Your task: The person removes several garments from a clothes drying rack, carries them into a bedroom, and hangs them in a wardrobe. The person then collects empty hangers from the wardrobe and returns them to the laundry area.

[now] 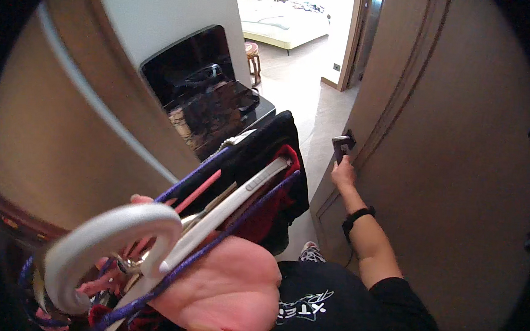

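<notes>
My left hand (235, 286), close to the camera, grips several clothes hangers together. Among them are a white plastic hanger (226, 208) with a thick curved hook, a purple-wrapped hanger (231, 231) and a pink hanger (204, 187). A black garment (266, 143) and a dark red one (259, 217) hang from the bunch. The fingers are partly hidden behind the hangers. Off to the right, my right hand (345, 174) holds the dark metal lever handle (338, 145) of a brown wooden door (464, 187).
Left of me stands a brown door frame (112, 60). Beyond it, a dark patterned bag (222, 113) rests on a black glossy piece of furniture (185, 56). Past the doorway are a round wooden stool (252, 51) and a bed (273, 36) with clothes on it.
</notes>
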The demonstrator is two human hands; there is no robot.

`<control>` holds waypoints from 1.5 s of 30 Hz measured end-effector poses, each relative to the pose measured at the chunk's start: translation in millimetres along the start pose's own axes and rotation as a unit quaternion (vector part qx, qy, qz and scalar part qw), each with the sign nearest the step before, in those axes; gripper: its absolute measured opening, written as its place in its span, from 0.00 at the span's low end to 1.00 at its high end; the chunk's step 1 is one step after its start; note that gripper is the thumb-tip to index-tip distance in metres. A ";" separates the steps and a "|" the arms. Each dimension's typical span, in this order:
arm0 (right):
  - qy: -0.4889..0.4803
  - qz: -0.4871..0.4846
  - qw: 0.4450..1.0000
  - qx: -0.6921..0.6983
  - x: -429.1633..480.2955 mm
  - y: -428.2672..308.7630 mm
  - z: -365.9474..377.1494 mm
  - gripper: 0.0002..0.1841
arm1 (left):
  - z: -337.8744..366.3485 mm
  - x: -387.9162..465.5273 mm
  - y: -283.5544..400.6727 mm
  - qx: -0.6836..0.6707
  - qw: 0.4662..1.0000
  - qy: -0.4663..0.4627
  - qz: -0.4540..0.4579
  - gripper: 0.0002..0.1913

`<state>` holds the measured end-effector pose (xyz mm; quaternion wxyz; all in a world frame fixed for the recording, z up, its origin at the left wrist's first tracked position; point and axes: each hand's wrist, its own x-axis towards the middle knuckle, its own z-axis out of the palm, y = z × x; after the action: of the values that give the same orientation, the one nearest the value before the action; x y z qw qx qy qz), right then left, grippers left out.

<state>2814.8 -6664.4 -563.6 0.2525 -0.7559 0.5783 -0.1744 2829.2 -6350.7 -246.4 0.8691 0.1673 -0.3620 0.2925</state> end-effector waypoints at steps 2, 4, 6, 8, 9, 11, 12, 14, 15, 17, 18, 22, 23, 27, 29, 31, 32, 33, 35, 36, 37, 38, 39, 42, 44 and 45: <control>0.025 -0.005 1.000 0.013 22.2 21.1 -22.6 0.21 | 29.2 -17.7 -32.5 -0.086 0.996 0.018 0.022 0.36; 0.039 0.000 0.999 0.010 45.9 45.4 -52.8 0.21 | 57.5 -24.8 -62.6 -0.112 0.994 -0.006 0.016 0.35; 0.019 0.028 0.999 -0.017 64.6 66.0 -76.8 0.20 | 82.3 -26.8 -90.9 -0.139 0.989 -0.052 0.000 0.34; 0.024 0.040 0.998 -0.033 82.7 82.7 -97.5 0.20 | 108.4 -30.8 -116.1 -0.172 0.983 -0.058 -0.012 0.33; 0.038 0.047 0.998 -0.035 87.1 92.5 -106.4 0.20 | 119.1 -37.1 -131.3 -0.149 0.988 -0.037 0.002 0.32; 0.058 0.060 0.996 -0.040 100.2 108.9 -123.4 0.20 | 144.6 -46.7 -161.6 -0.101 0.995 0.007 0.025 0.31; 0.063 0.077 0.994 -0.051 108.4 116.6 -132.4 0.20 | 157.7 -53.8 -176.9 -0.008 0.999 0.038 0.032 0.31; 0.056 0.113 0.991 -0.040 111.2 136.2 -153.1 0.20 | 170.3 -57.8 -193.2 0.018 0.999 0.036 0.022 0.29; 0.050 0.142 0.988 -0.038 118.1 144.0 -163.0 0.20 | 172.6 -54.5 -212.5 -0.009 0.998 -0.060 0.034 0.29; 0.081 0.136 0.986 -0.056 130.1 160.1 -191.6 0.19 | 181.9 -56.7 -251.6 -0.005 0.996 -0.089 0.030 0.28; 0.095 0.139 0.984 -0.062 132.8 166.3 -200.2 0.19 | 186.6 -62.7 -271.3 0.020 0.999 -0.035 0.011 0.27; 0.137 0.189 0.970 -0.063 140.3 189.4 -231.5 0.18 | 214.5 -92.2 -349.7 0.064 0.992 0.095 -0.047 0.27; 0.145 0.203 0.967 -0.048 143.0 193.4 -236.0 0.19 | 217.5 -98.0 -371.0 0.048 0.993 0.091 -0.060 0.28; 0.077 0.324 0.942 -0.034 156.9 198.0 -264.0 0.20 | 232.0 -91.6 -464.3 -0.090 0.989 0.074 -0.089 0.29; -0.006 0.386 0.917 -0.102 167.2 193.3 -284.2 0.21 | 244.4 -86.4 -514.9 -0.074 0.985 0.133 -0.084 0.29; -0.074 0.465 0.859 -0.201 179.7 181.9 -300.2 0.25 | 252.2 -79.4 -563.0 -0.046 0.988 0.122 -0.081 0.28; -0.105 0.474 0.845 -0.222 183.9 173.3 -305.6 0.26 | 254.8 -78.1 -583.5 -0.006 0.987 0.135 -0.089 0.27; -0.133 0.495 0.823 -0.243 194.4 165.2 -309.8 0.28 | 257.4 -77.3 -603.4 -0.004 0.986 0.141 -0.092 0.27; -0.136 0.467 0.826 -0.284 224.2 146.7 -313.2 0.28 | 261.7 -77.2 -644.2 -0.020 0.986 0.148 -0.077 0.26; -0.139 0.458 0.823 -0.305 242.8 135.8 -310.5 0.27 | 262.3 -78.3 -664.3 -0.037 0.986 0.148 -0.062 0.26; -0.117 0.405 0.859 -0.292 268.7 125.1 -306.4 0.27 | 262.0 -78.6 -682.5 -0.028 0.986 0.154 -0.050 0.26; -0.095 0.348 0.890 -0.278 303.5 115.7 -301.9 0.26 | 260.4 -79.3 -700.0 -0.045 0.990 0.117 -0.058 0.25; -0.067 0.292 0.917 -0.261 338.7 103.6 -296.3 0.25 | 259.7 -80.6 -719.4 -0.038 0.991 0.121 -0.048 0.24; -0.065 0.090 0.988 -0.107 465.4 57.2 -265.3 0.21 | 250.4 -83.5 -781.5 -0.012 0.991 0.135 -0.022 0.21; -0.075 -0.030 0.995 -0.054 550.1 11.6 -244.8 0.20 | 239.5 -79.6 -823.7 0.020 0.991 0.130 -0.005 0.20; -0.083 -0.096 0.992 -0.020 593.2 -16.3 -237.8 0.20 | 236.1 -75.9 -844.9 0.028 0.989 0.142 0.006 0.20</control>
<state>2855.9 -7274.7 -378.0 0.2670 -0.8248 0.4830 -0.1229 3192.6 -7151.8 -207.4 0.9049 0.1458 -0.2279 0.3287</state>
